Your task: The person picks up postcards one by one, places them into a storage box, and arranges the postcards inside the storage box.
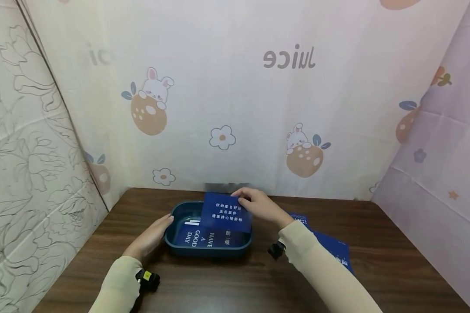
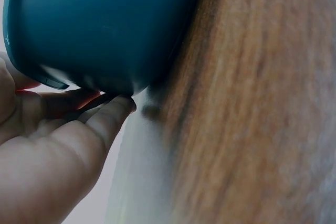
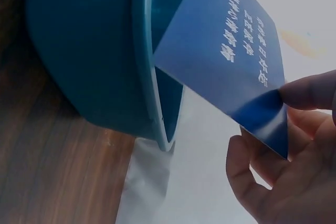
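A dark teal oblong plastic basin (image 1: 207, 251) stands on the table. Inside it lies a blue card (image 1: 215, 238) printed "HAVE A GOOD DAY" in white. My left hand (image 1: 150, 237) rests against the basin's left end; in the left wrist view its fingers touch the outer wall (image 2: 105, 35) below the rim. Above the basin's right half, my right hand (image 1: 260, 204) pinches the corner of another blue card (image 1: 223, 212) with white Chinese lettering. The right wrist view shows that card (image 3: 220, 51) tilted across the rim, its held corner bent between thumb and fingers.
More blue cards (image 1: 333, 248) lie on the wooden table (image 1: 227, 282) to the right, partly hidden by my right forearm. A printed curtain (image 1: 235, 87) hangs behind the table's back edge, with a grey strip (image 1: 223, 187) at its foot.
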Motion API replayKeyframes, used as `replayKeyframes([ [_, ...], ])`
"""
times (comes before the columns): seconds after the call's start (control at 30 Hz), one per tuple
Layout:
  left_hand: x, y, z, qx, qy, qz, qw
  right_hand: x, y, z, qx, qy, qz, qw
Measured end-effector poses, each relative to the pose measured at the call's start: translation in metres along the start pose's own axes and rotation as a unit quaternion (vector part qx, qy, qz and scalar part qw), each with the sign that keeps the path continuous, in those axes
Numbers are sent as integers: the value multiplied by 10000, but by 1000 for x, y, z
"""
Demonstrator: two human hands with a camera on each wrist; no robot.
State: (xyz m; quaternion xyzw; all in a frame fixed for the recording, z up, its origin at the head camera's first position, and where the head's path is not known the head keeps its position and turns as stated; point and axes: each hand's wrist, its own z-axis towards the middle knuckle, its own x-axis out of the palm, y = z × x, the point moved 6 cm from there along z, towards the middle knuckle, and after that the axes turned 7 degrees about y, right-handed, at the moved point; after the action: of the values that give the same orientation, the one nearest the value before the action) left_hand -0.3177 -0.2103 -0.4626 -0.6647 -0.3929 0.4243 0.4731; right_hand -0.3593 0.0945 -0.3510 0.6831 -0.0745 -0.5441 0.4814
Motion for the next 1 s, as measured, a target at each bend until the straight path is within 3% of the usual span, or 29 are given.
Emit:
replayKeyframes([
  [0.2, 2, 1, -3, -14, -23, -9, 10000, 5, -2, 10, 258, 266, -187, 9991],
  [0.43, 4, 1, -5, -7, -34, 48, 10000, 18, 3, 23, 265, 857, -454, 9949],
  [0.73, 7, -3, -6, 33, 78, 34, 10000, 39, -2, 41, 649, 1794, -683, 9793],
  [1.0, 3, -2, -3, 34, 55, 21, 10000, 49, -7, 50, 869, 1995, -1115, 9697],
])
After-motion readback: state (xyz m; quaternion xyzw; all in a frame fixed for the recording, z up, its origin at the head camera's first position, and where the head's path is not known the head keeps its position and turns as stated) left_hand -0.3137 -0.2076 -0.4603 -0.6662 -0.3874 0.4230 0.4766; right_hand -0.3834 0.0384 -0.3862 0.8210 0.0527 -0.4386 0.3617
